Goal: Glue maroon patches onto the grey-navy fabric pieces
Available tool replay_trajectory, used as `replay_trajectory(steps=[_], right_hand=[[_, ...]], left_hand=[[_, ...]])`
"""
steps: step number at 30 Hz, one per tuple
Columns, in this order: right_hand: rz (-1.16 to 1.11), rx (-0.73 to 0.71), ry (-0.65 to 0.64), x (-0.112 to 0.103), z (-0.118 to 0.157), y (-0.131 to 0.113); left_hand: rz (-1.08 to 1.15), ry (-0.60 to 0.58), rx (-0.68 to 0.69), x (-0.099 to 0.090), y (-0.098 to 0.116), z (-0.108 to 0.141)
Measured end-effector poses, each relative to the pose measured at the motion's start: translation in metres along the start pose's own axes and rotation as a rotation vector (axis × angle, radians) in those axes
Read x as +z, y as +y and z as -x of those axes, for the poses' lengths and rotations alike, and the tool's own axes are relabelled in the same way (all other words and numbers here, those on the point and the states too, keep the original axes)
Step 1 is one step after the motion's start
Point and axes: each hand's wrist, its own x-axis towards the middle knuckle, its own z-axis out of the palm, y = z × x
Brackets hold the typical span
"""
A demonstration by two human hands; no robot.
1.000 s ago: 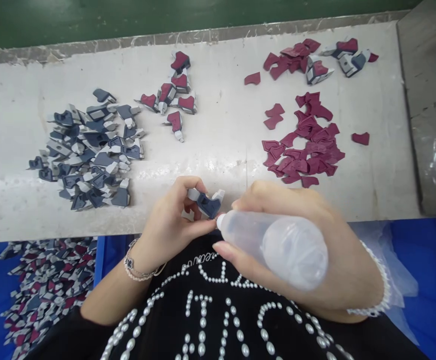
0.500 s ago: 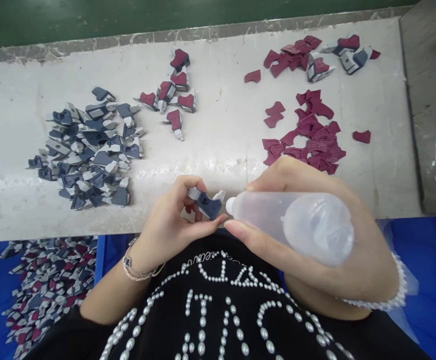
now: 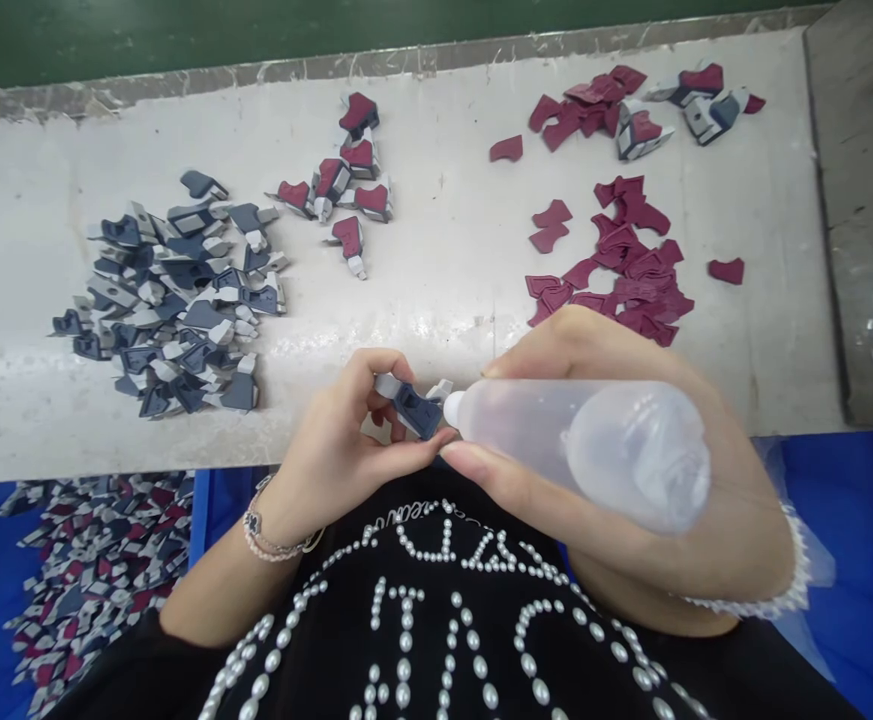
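Note:
Between thumb and fingers, my left hand (image 3: 350,430) holds a blue and grey plastic part (image 3: 416,408) with its recessed face up. My right hand (image 3: 601,450) is wrapped round a translucent squeeze bottle (image 3: 526,420) lying nearly level. The white tip of the bottle points left and is at the right edge of the held part; whether it touches cannot be seen. Many blue and grey parts (image 3: 196,275) are piled at the left of the white table. Loose dark red pieces (image 3: 635,270) lie at the right, beyond my right hand.
Several parts with red faces (image 3: 331,178) stand at the table's centre back. More red pieces and a few parts (image 3: 642,135) lie at the back right. A blue bin (image 3: 200,520) full of parts is below the table's front edge at left. A grey metal surface (image 3: 867,210) borders the right.
My right hand and the bottle have shifted slightly left, bringing the white tip closer to the held part. My left hand has hardly moved.

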Motion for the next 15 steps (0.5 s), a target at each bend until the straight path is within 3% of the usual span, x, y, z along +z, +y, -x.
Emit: replay_trajectory(steps=[9,15], right_hand=[[0.030,0.030,0.000,-0.002,0.003,-0.001],[-0.088,0.060,0.192,-0.013,0.000,0.010]], left_hand=[[0.064,0.027,0.004,0.001,-0.001,0.000],[0.241,0.070,-0.107,0.000,-0.007,0.000]])
